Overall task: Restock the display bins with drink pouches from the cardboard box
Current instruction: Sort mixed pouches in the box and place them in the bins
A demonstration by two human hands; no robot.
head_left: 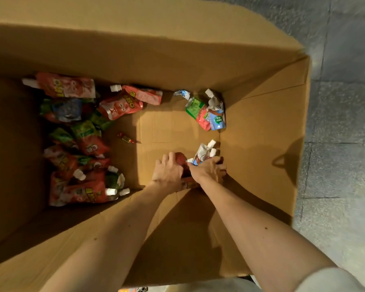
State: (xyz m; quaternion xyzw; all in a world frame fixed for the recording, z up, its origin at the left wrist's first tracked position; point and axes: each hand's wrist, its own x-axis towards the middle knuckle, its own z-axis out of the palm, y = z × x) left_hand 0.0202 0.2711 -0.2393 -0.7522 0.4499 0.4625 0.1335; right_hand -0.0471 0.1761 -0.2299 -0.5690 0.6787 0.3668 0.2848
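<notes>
Step in hand: collection of stock from the large brown cardboard box. Both my arms reach down to its bottom, near the right-hand wall.

Left hand: fingers curled over a red drink pouch lying on the box bottom; I judge this a grip and not a mere touch. More red packaging shows under the wrist, but how much of it is held I cannot tell.

Right hand: fingers curled round the white-capped pale pouches just beside the wall, their spouts sticking out past the fingertips.

Remaining stock: a heap of red and green spouted pouches along the left side of the box, well apart from both hands, and a small cluster of green, red and blue pouches in the far right corner. A small red wrapped sweet lies loose between the groups.

The display bins are not in view; grey tiled floor shows beside the box.

Next move, in my judgement: secure both holds, lift straight up past the tall walls without shedding a pouch, then carry to the bins. The box is deep, so slack pouches may slip on the way up.
</notes>
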